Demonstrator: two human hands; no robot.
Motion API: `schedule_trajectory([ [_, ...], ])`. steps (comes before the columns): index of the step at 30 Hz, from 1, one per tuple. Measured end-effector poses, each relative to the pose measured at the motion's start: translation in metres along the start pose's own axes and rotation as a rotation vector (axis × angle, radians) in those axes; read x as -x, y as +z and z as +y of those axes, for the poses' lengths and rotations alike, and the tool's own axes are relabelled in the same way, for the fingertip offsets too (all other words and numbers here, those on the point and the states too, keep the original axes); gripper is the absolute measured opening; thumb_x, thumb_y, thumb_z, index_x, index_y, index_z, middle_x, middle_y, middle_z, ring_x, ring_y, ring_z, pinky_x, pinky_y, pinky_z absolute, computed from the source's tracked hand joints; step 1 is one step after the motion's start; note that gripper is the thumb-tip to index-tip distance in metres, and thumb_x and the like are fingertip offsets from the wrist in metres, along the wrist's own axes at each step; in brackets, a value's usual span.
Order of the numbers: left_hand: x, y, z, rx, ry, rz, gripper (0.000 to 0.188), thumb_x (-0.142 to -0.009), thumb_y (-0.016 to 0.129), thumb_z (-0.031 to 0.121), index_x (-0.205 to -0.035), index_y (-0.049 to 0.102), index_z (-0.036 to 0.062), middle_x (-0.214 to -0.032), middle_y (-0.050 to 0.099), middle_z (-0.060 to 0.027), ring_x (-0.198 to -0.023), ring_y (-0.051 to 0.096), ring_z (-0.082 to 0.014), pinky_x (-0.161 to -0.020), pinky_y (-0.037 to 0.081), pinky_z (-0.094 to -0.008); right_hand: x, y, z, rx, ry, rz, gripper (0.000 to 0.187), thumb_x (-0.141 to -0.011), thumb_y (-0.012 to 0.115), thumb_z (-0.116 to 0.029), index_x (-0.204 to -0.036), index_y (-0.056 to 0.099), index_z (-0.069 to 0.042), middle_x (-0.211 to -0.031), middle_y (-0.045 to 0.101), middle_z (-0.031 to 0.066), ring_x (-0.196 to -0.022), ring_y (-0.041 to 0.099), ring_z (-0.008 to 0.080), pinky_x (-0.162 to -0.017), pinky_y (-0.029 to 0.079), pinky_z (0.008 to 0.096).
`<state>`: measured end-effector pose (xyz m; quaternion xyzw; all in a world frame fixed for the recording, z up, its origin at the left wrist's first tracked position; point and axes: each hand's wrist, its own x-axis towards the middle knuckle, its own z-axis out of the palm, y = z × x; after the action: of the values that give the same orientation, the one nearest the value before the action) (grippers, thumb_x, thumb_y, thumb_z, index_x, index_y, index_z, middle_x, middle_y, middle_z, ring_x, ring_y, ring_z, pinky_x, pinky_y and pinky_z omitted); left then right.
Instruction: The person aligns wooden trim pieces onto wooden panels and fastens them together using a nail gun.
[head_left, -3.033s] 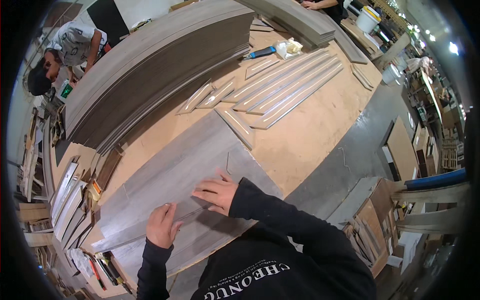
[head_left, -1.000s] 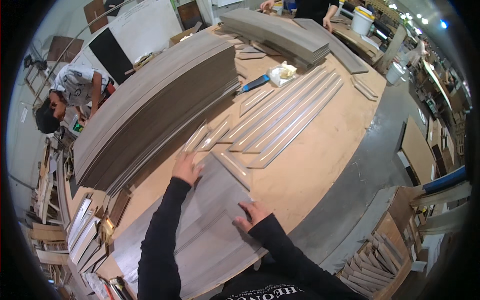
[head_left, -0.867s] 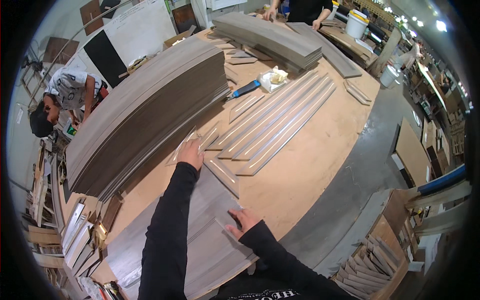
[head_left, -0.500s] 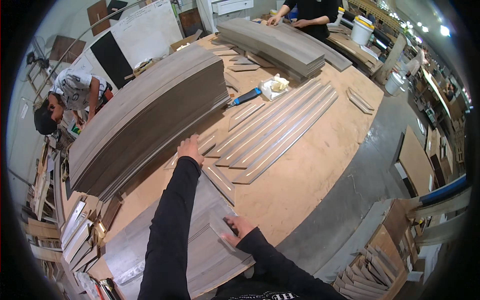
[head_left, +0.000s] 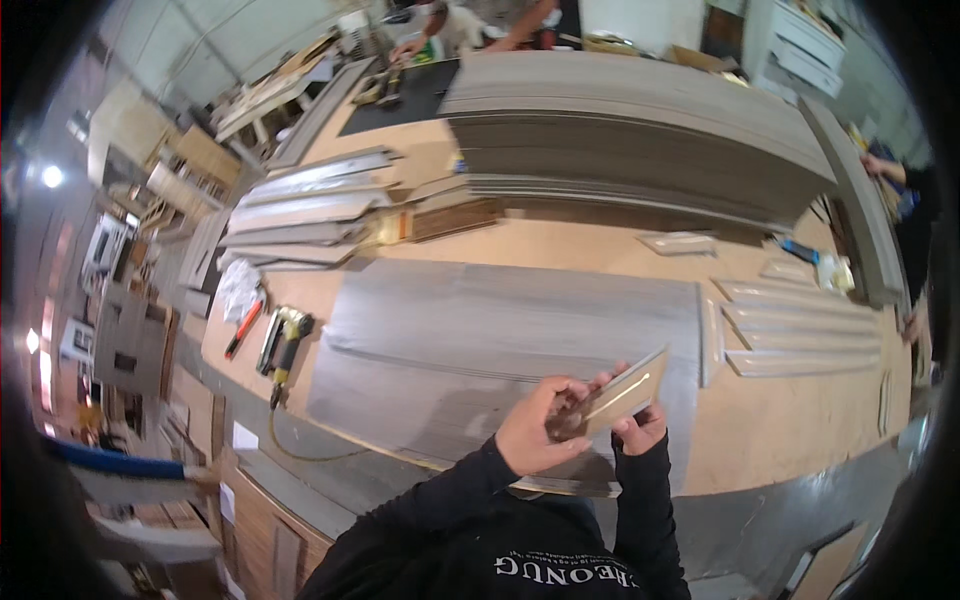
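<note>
A short wood strip with a pale line of glue along its face is held tilted above a wide grey wood-grain panel. My left hand is closed around its left end. At the lower right edge my right hand grips the same strip between thumb and fingers. To the right of the panel, several long strips with similar glue lines lie side by side. One short strip lies crosswise by the panel's right edge.
Left of the panel are a nail gun with a hose, a red-handled tool and crumpled white plastic. A tall stack of boards stands behind, loose strips to its left. Other people work at the far side and right.
My view has swung left. My hands, earlier apart, have come together over the panel and now hold a short glued strip.
</note>
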<state>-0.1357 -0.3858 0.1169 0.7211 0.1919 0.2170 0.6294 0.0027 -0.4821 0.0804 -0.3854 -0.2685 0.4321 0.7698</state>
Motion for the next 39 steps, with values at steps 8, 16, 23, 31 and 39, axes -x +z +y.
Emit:
schedule_trajectory([
  [8, 0.143, -0.129, 0.0, 1.37, -0.338, -0.179, 0.072, -0.081, 0.054, 0.041, -0.124, 0.031, -0.0116, -0.122, 0.042, -0.0263, -0.112, 0.045, -0.0348, -0.098, 0.035, -0.0402, -0.023, 0.16, 0.095, -0.52, 0.525, -0.524, 0.08, -0.067, 0.073, -0.032, -0.126, 0.032, 0.001, -0.11, 0.054, 0.0149, -0.103, 0.053, 0.0282, -0.089, 0.044, 0.0381],
  [16, 0.215, -0.225, -0.017, 1.373, -0.199, 0.328, 0.057, -0.063, 0.063, 0.013, -0.112, 0.045, -0.0105, -0.097, 0.058, -0.0228, -0.085, 0.06, -0.0316, -0.081, 0.048, -0.0372, -0.026, 0.265, 0.175, -0.416, 0.752, -0.686, 0.086, -0.071, 0.063, -0.052, -0.132, 0.028, -0.003, -0.12, 0.047, 0.0141, -0.108, 0.049, 0.0262, -0.092, 0.039, 0.0371],
  [23, 0.249, -0.323, -0.043, 0.296, -0.346, 0.712, 0.038, -0.068, 0.063, 0.006, -0.105, 0.055, -0.0027, -0.096, 0.059, -0.0078, -0.091, 0.056, -0.0154, -0.082, 0.042, -0.0275, -0.035, 0.235, 0.215, 0.393, 0.418, -0.554, 0.052, -0.087, 0.049, -0.031, -0.128, 0.036, -0.002, -0.117, 0.051, 0.0101, -0.109, 0.047, 0.019, -0.094, 0.034, 0.0313],
  [31, 0.207, -0.332, 0.004, -1.192, 0.274, 0.332, 0.033, -0.07, 0.056, 0.011, -0.102, 0.058, 0.0166, -0.115, 0.053, -0.0008, -0.116, 0.043, -0.024, -0.101, 0.022, -0.0457, -0.024, 0.285, 0.2, -0.37, 1.031, -0.881, 0.065, -0.081, 0.055, -0.042, -0.123, 0.039, 0.005, -0.113, 0.052, 0.0158, -0.098, 0.054, 0.021, -0.085, 0.044, 0.0307],
  [39, 0.2, -0.313, -0.012, -0.841, 0.164, 0.648, 0.051, -0.073, 0.06, 0.009, -0.122, 0.044, 0.007, -0.12, 0.048, -0.0147, -0.117, 0.04, -0.0319, -0.099, 0.028, -0.0399, -0.016, 0.279, 0.199, 0.126, 0.905, -0.709, 0.056, -0.072, 0.068, -0.012, -0.12, 0.043, 0.004, -0.108, 0.056, 0.0145, -0.098, 0.056, 0.0192, -0.085, 0.044, 0.03],
])
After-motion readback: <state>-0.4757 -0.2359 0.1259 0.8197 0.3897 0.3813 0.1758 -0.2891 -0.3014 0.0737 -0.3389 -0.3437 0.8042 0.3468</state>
